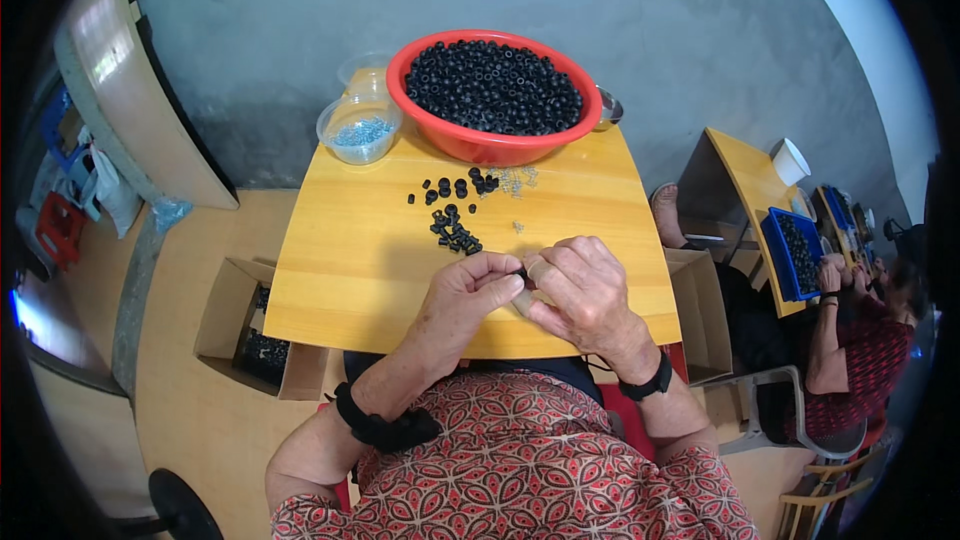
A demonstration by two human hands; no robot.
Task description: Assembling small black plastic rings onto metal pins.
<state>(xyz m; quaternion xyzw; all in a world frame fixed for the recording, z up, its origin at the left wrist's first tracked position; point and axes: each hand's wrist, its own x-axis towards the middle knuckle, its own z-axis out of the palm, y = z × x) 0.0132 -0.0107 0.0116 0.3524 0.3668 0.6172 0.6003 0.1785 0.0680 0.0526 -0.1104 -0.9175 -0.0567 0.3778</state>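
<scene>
Two open brown cardboard boxes were seen: one (235,325) at 8 o'clock beside the table, one (700,315) at 4 o'clock. No labels, signs, screens.

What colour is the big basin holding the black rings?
Red basin, clearest in the head view.

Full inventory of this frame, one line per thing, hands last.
table: one, yellow wood, centre
basin: one, red, full of black rings, table's far edge
loose rings: many, black, mid-table
clear bits: small pile, beside basin
plastic tub: one, clear, holds blue bits, left of basin
cardboard box: one, floor left
co-worker: one, far right
left hand: pinching a small black piece
right hand: meeting the left
</scene>
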